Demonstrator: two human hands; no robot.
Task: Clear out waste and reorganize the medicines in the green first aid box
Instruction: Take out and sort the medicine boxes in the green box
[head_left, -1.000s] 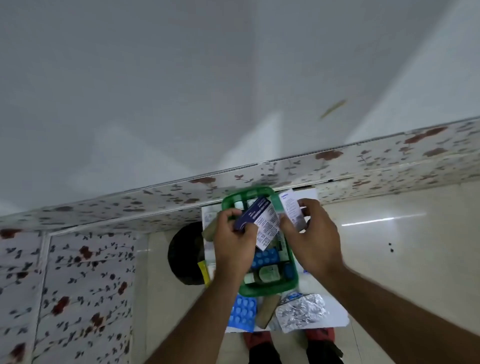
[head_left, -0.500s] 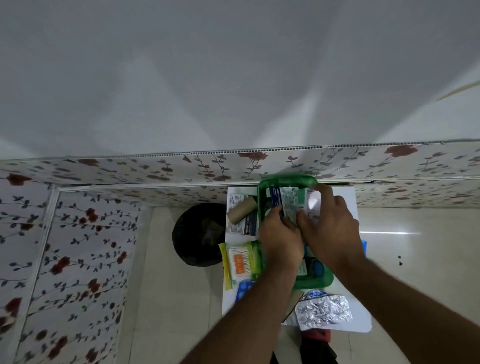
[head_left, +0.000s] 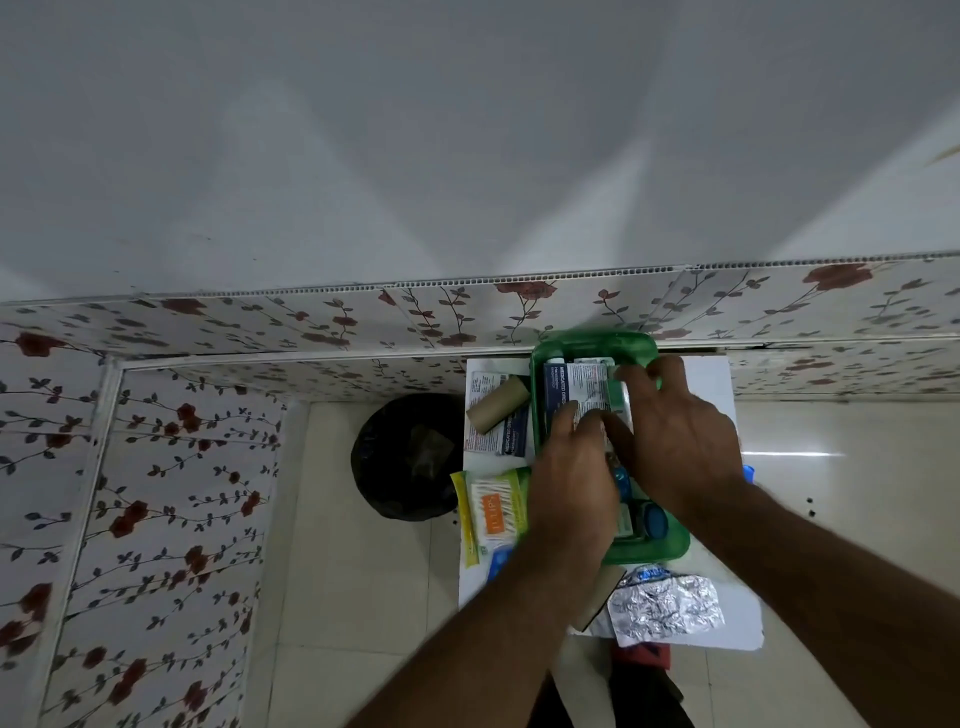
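The green first aid box (head_left: 597, 345) stands on a small white table (head_left: 701, 379) by the flowered wall. Both my hands are inside it. My left hand (head_left: 571, 483) and my right hand (head_left: 675, 441) press on a blue and white medicated dressing packet (head_left: 574, 387) lying in the far half of the box. Blue-capped bottles (head_left: 652, 519) show in the near half, partly hidden by my wrists.
A black waste bin (head_left: 410, 457) sits on the floor left of the table. On the table lie a cardboard roll (head_left: 498, 405), another dressing packet (head_left: 496, 436), a cotton swab pack (head_left: 491, 509) and crumpled foil blister strips (head_left: 665, 605).
The view swung so the box sits further right. My hands lowered the dressing packet from above the box down into its far half.
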